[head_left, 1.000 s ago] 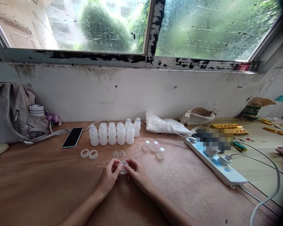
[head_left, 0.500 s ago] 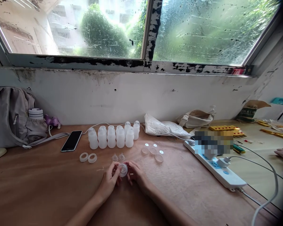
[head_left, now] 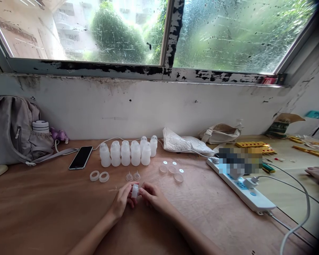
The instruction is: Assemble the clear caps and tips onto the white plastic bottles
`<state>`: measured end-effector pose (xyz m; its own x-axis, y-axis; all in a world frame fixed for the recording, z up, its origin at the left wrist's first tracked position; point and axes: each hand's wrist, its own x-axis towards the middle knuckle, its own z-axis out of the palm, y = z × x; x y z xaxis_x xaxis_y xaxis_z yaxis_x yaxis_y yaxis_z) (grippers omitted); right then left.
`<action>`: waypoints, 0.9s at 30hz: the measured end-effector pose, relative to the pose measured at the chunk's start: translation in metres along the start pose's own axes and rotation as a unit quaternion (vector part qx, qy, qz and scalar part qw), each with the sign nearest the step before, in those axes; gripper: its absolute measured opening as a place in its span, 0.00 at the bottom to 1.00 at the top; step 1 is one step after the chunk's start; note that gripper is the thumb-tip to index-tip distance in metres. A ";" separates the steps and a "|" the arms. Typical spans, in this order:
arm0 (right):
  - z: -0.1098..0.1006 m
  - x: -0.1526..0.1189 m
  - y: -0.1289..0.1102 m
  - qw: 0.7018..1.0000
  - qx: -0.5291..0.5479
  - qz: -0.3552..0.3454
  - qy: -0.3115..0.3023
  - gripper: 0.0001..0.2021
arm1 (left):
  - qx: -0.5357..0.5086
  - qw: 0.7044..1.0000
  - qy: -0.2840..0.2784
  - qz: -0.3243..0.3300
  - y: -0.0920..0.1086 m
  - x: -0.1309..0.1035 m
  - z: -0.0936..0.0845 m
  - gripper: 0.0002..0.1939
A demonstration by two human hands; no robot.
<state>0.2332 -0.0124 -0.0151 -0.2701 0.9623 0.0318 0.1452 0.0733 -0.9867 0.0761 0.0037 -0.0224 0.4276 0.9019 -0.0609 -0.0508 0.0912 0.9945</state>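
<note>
Turned edge-on since half a second ago: clear cap (head_left: pixel 134 190), pinched between left hand (head_left: pixel 122 202) and right hand (head_left: pixel 153 196) fingertips. Bottles (head_left: pixel 127 153) stand far behind.

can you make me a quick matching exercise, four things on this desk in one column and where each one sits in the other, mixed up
Things:
1. small clear cap
2. phone
3. power strip
4. backpack

Places:
A. far left, against the wall
B. right of the hands, with a white plug in it
C. flat on the table, left of the row of white bottles
D. pinched between left hand and right hand

Pairs: 1-D, 2-C, 3-B, 4-A
</note>
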 end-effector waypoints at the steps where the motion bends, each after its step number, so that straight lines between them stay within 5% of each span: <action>1: 0.000 0.000 0.000 1.000 -0.004 -0.005 -0.002 0.15 | 0.006 1.000 -0.004 0.000 0.002 -0.001 0.000 0.24; 7: 0.006 -0.006 -0.012 0.997 -0.067 -0.022 0.014 0.17 | 0.144 0.988 0.007 0.053 0.008 -0.010 0.006 0.16; 19: 0.021 -0.014 -0.010 0.962 -0.215 -0.154 0.073 0.16 | 0.203 0.972 0.102 0.056 0.001 -0.005 0.011 0.21; 27: 0.024 -0.017 -0.008 0.947 -0.256 -0.178 0.078 0.14 | 0.257 0.952 0.153 0.066 -0.006 -0.004 0.009 0.20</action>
<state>0.2138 -0.0355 -0.0116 -0.2510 0.8771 0.4095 0.5239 0.4789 -0.7045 0.0832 -0.0045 -0.0274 0.1617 0.9791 0.1230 0.3966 -0.1786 0.9004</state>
